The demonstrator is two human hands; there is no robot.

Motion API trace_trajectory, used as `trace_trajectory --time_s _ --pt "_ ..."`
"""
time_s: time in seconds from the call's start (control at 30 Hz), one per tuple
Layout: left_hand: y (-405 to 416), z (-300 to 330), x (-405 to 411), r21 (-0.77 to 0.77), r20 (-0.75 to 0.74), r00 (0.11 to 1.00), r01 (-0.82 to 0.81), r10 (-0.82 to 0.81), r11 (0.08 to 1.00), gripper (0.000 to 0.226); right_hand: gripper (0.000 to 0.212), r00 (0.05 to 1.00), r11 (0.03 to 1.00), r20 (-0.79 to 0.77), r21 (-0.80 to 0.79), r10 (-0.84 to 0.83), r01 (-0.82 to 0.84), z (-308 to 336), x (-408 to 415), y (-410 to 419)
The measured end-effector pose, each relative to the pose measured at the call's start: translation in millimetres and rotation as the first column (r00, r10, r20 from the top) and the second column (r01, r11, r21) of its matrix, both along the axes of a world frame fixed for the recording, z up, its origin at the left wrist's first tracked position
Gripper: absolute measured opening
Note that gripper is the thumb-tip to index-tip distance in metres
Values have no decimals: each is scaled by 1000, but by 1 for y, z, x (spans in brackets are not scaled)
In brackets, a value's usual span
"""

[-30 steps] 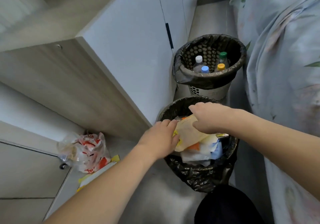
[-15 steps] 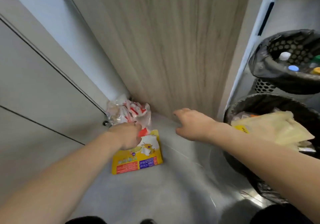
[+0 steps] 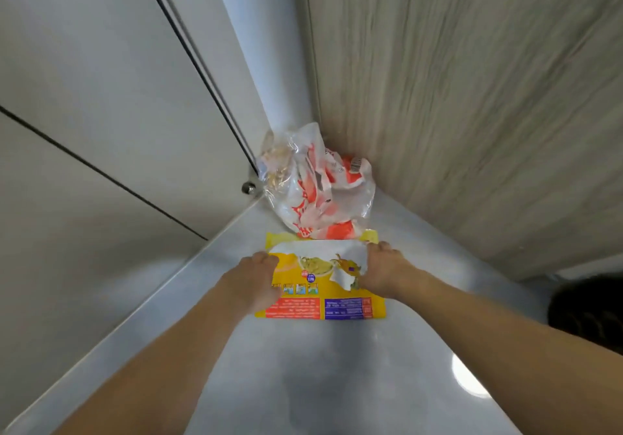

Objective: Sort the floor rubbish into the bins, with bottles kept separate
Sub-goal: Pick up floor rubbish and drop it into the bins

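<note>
Fingers of the left hand (image 3: 258,274) and right hand (image 3: 384,271), apart and empty half a second ago, now curl onto opposite edges of the yellow food packet (image 3: 320,294), starting its pickup for the non-bottle bin.

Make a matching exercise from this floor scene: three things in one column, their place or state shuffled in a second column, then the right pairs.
Things:
1. yellow packet
2. red and clear plastic bag
3. left hand

Places or states:
A. crumpled in the corner against the wood-grain panel
B. on the packet's left edge
C. flat on the floor, torn open at the top

Pairs: 1-C, 2-A, 3-B
</note>
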State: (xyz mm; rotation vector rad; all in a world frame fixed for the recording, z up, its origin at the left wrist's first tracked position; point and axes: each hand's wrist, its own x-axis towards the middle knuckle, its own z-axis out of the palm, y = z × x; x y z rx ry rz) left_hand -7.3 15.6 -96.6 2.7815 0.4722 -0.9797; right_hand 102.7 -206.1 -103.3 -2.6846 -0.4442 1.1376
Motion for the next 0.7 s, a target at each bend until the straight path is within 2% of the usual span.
trace_trajectory --time_s 0.2,0.37,0.47,0.57,0.63,0.7 --pt "18 -42 28 -138 126 970 -189 207 972 90 104 991 996 103 -9 -86 87 -41 15 12" --pt "9 -62 26 -46 191 974 -117 124 992 99 105 976 996 214 -59 -48 62 -53 19 15" --pt "8 -66 26 0 228 971 -67 66 998 101 93 978 992 191 -77 -86 102 -53 26 16" --pt "13 -67 31 21 205 979 -10 5 1000 101 66 991 991 135 -133 6 12 -47 31 19" --pt "16 -64 35 44 198 980 30 -38 999 92 47 999 994 43 -111 19 -15 -43 30 19" --pt "17 -57 40 121 336 934 82 -119 989 71 44 997 994 -30 -80 66 -68 -38 27 17"
